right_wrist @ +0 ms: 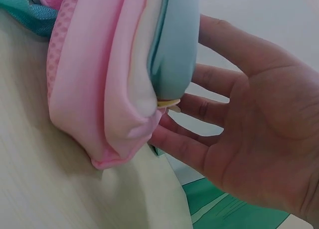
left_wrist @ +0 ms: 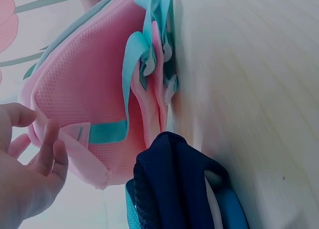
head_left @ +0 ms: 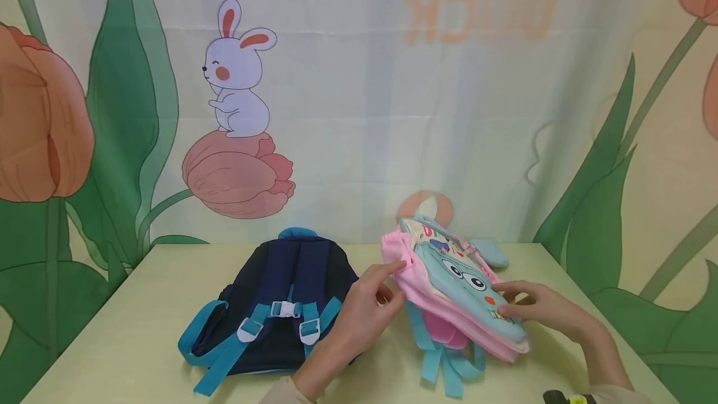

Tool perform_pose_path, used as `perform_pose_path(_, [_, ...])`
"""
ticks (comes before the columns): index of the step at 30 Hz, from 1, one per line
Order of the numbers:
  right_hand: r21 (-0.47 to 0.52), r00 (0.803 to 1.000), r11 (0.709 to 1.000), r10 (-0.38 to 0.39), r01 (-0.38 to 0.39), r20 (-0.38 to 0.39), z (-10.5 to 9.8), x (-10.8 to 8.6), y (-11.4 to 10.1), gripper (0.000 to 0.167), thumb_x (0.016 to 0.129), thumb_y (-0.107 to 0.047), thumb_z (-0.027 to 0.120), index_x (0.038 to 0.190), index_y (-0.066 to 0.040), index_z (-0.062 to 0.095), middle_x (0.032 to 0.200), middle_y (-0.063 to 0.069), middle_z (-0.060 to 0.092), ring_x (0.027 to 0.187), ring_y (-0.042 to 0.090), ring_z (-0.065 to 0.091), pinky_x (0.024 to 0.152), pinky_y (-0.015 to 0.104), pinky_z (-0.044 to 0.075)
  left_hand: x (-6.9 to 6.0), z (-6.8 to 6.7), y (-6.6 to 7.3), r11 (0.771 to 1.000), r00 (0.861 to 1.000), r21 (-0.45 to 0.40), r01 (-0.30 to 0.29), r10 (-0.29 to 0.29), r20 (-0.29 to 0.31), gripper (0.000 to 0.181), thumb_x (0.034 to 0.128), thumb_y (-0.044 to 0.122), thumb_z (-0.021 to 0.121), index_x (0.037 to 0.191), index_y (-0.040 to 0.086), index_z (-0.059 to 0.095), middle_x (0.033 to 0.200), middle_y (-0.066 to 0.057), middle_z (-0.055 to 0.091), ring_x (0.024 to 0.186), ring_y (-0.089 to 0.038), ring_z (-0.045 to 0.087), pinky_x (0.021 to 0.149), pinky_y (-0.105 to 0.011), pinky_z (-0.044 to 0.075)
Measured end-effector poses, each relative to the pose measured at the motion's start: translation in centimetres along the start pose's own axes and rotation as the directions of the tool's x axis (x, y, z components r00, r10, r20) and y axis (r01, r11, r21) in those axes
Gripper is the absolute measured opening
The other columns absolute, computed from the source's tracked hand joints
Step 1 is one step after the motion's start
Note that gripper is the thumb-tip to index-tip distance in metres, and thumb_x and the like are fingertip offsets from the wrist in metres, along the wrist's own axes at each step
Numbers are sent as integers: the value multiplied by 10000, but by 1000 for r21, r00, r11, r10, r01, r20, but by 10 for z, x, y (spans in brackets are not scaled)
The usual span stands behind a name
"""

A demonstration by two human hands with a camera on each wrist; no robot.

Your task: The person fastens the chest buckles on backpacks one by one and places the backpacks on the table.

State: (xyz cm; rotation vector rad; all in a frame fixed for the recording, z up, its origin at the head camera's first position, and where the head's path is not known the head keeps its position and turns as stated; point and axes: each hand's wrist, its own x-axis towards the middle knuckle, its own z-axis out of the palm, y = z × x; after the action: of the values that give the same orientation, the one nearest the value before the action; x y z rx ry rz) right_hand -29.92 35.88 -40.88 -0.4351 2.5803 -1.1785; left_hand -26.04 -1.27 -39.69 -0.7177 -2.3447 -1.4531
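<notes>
Pink backpack [head_left: 465, 288] tilts between left hand [head_left: 366, 305] and right hand [head_left: 544, 308], fingers slightly bent.

Head view: from above the near side of the tabletop [head_left: 140, 329], I face forward and down, the widest of the three, spanning the dark blue backpack [head_left: 283, 285] at left, the pink backpack [head_left: 457, 292] at right and the printed curtain [head_left: 348, 111] on the far side. Left wrist view: I look past the left hand [left_wrist: 30, 174] at close range, rolled sideways, toward the pink mesh back. Right wrist view: tilted and close, I face the pink backpack's near end beside the right hand [right_wrist: 269, 124]. All three share the pink backpack; head and left wrist share the dark blue one.
</notes>
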Motion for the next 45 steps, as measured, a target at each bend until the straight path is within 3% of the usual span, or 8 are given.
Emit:
perform_pose_path(4, [43, 1000, 999, -15, 14, 15, 2, -1, 3, 537, 966, -259, 632, 1450, -80, 483, 1362, 234, 504, 1110, 291, 577, 837, 326, 531, 0, 1, 2, 998, 1000, -59, -10, 11, 16, 547, 914, 127, 684, 1433, 205, 527, 1301, -13, 583, 755, -28, 603, 704, -238, 548])
perform_pose_path(9, [62, 999, 998, -28, 26, 43, 3, 0, 3, 549, 968, -243, 626, 1470, -101, 457, 1377, 232, 473, 1137, 309, 547, 853, 332, 531, 1, 1, 5, 993, 999, -109, -40, 42, 19, 600, 906, 81, 685, 1457, 200, 481, 1395, -14, 520, 823, -67, 650, 770, -322, 578])
perform_pose_path(17, [60, 997, 998, -33, 29, 64, 5, 1, 0, 560, 960, -247, 638, 1475, -118, 460, 1373, 199, 483, 1164, 301, 517, 874, 371, 502, 1, 1, 5, 990, 999, -136, -49, 47, -18, 554, 921, 47, 672, 1425, 223, 522, 1387, -11, 542, 852, -128, 691, 823, -260, 561])
perform_pose_path(24, [83, 994, 994, -83, 77, 72, 9, 4, 1, 544, 961, -209, 633, 1472, -127, 464, 1396, 211, 466, 1165, 307, 516, 861, 316, 530, 4, -1, 9, 987, 999, -157, 19, -25, -36, 563, 926, 148, 695, 1438, 253, 488, 1199, -25, 671, 824, -77, 674, 771, -209, 540])
perform_pose_path(29, [96, 989, 987, -131, 125, 62, 14, 9, 4, 544, 956, -176, 637, 1468, -110, 464, 1395, 223, 474, 1159, 289, 522, 862, 311, 532, 8, -1, 12, 978, 995, -203, 51, -67, -72, 542, 909, 204, 728, 1400, 245, 502, 1377, -36, 610, 841, -88, 701, 770, -222, 534])
perform_pose_path(34, [121, 990, 984, -133, 127, 44, 18, 12, 5, 551, 952, -168, 642, 1465, -88, 457, 1382, 240, 468, 1134, 302, 523, 849, 309, 532, 11, 2, 18, 977, 988, -207, 58, -85, -126, 372, 904, 211, 734, 1256, 211, 616, 1414, 33, 592, 841, -115, 710, 801, -296, 531])
perform_pose_path(41, [133, 988, 981, -148, 141, 50, 23, 17, 5, 567, 957, -169, 638, 1477, -81, 431, 1337, 236, 474, 1102, 295, 557, 851, 296, 535, 16, 9, 30, 976, 978, -215, 16, -60, -200, 353, 891, 227, 747, 1231, 200, 657, 1456, 64, 546, 935, -164, 688, 849, -324, 475])
perform_pose_path(45, [144, 978, 971, -203, 193, 58, 25, 20, 6, 536, 968, -137, 619, 1473, -99, 443, 1319, 200, 511, 1099, 243, 587, 866, 298, 538, 20, 13, 34, 958, 973, -288, -8, -59, -223, 367, 877, 266, 763, 1225, 237, 651, 1397, 98, 583, 1046, -219, 642, 901, -327, 486])
